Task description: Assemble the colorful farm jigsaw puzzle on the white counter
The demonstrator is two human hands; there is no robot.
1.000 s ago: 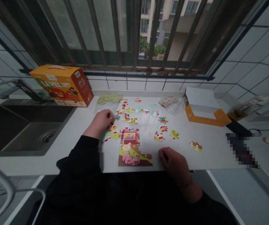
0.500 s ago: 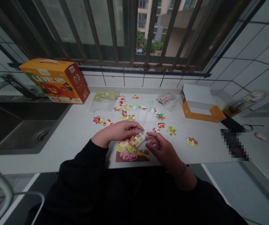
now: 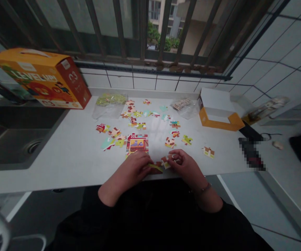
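A partly joined jigsaw puzzle [image 3: 137, 143] lies near the counter's front edge, with a red barn at its top and green and brown at its lower right. My left hand [image 3: 136, 165] is curled over its lower part, thumb and fingers close together, and hides most of that area. Close to the puzzle's right edge, my right hand [image 3: 185, 164] pinches a brown and cream jigsaw piece [image 3: 165, 162] between thumb and fingers. Whether that piece touches the joined part, I cannot tell.
Loose jigsaw pieces [image 3: 187, 139] are scattered behind and to both sides. Two plastic bags [image 3: 111, 101] of pieces lie at the back. An orange carton [image 3: 43, 82] stands by the sink [image 3: 6, 146] on the left; an open box [image 3: 220, 118] is at right.
My left hand has moved down onto the lower puzzle, uncovering the barn section. The jigsaw piece that was between both hands is now in my right hand, farther right. The view has shifted slightly.
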